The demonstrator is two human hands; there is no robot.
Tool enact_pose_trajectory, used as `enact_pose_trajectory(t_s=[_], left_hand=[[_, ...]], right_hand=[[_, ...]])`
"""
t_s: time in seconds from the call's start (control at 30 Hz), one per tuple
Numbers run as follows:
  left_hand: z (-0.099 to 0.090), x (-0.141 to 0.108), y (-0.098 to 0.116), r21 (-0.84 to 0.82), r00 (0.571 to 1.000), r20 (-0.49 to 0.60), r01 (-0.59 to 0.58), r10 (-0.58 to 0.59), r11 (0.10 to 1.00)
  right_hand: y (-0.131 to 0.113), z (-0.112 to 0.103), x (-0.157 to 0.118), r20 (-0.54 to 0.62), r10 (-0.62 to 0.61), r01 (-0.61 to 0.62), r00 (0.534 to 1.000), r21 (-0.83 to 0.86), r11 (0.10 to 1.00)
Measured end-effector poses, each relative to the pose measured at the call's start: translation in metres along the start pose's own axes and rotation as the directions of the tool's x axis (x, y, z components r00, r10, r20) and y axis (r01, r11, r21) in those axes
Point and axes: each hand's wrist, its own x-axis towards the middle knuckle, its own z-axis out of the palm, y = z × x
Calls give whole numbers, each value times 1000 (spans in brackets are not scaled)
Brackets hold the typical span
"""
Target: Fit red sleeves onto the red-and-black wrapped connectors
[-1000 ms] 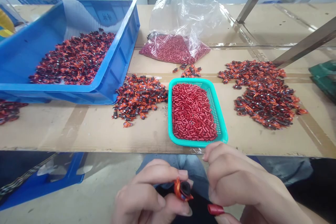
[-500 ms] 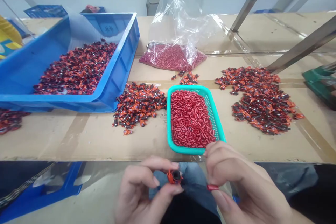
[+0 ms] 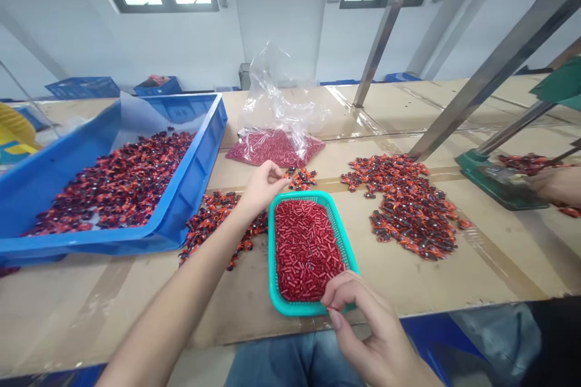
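My left hand (image 3: 265, 186) reaches over the back edge of the green basket (image 3: 273, 254), beside a small cluster of black-and-orange pieces (image 3: 302, 179). Its fingers are pressed together, and what they hold, if anything, is hidden. At the basket's near right corner, my right hand (image 3: 363, 314) pinches a small red tube (image 3: 328, 309), of which only a bit shows. Many red tubes (image 3: 304, 248) fill the basket. Piles of black-and-orange pieces lie left of the basket (image 3: 211, 214) and to its right (image 3: 413, 211).
A large blue bin (image 3: 154, 231) of similar pieces stands at the left. Behind the basket lies a clear bag (image 3: 276, 146) of red tubes. Metal posts (image 3: 481, 78) rise at the right, near a green hand press (image 3: 499, 181) and another person's hand (image 3: 558, 184).
My left hand has moved forward past the basket, and the black-and-orange piece it held no longer shows. My right hand stays near the basket's near corner. The view has tilted up.
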Motion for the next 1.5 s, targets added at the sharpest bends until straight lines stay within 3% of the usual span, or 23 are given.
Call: enact_pose_trajectory(t_s=[0.1,0.17,0.4,0.57,0.7,0.9,1.03,1.1,1.13,1.17,1.23,1.27,1.33,1.4,1.5], left_hand=[[7,28,-7,154,998,67,-18,7,988],[-2,28,-9,260,994,111,-33,4,965],[-58,-46,-10,624,942,326,-153,-77,766],[-54,-74,-16,730,936,348,-231,-58,643],[-46,-73,-19,701,940,341,-258,6,665],[-51,-83,-9,507,961,258,-222,99,833],[-44,-118,5,293,990,84,-130,110,947],[-33,-142,13,32,998,-1,-58,58,998],[-27,-154,17,-213,1000,-29,5,-12,977],[-20,-166,20,-447,995,-20,75,-94,892],[-8,-184,27,-775,969,72,203,-235,599],[-3,-190,31,-841,951,132,256,-279,476],[6,-199,36,-893,920,212,320,-330,318],[11,-203,39,-905,909,231,332,-347,267],[13,-207,41,-888,943,164,269,-288,374]], right_hand=[[5,0,-1,-21,-2,1,1000,-11,1000],[8,0,-2,-49,-22,22,999,3,1000],[12,-4,0,-23,-67,67,998,19,998],[11,-1,3,-29,-70,70,997,0,998],[10,-1,1,-21,-48,48,999,-10,999],[10,1,-5,-50,12,-10,999,39,999],[10,0,-7,-78,16,-10,997,86,996],[9,0,-6,-70,39,-33,997,92,995],[8,1,-6,-69,50,-43,996,98,994],[7,2,-5,-71,58,-50,996,110,993],[3,4,-3,-68,66,-57,995,137,989],[0,5,-2,-64,68,-57,996,150,987],[-6,7,2,-54,60,-51,997,169,984],[-14,8,7,-40,46,-38,998,172,984],[-24,8,15,-7,9,-7,1000,149,989]])
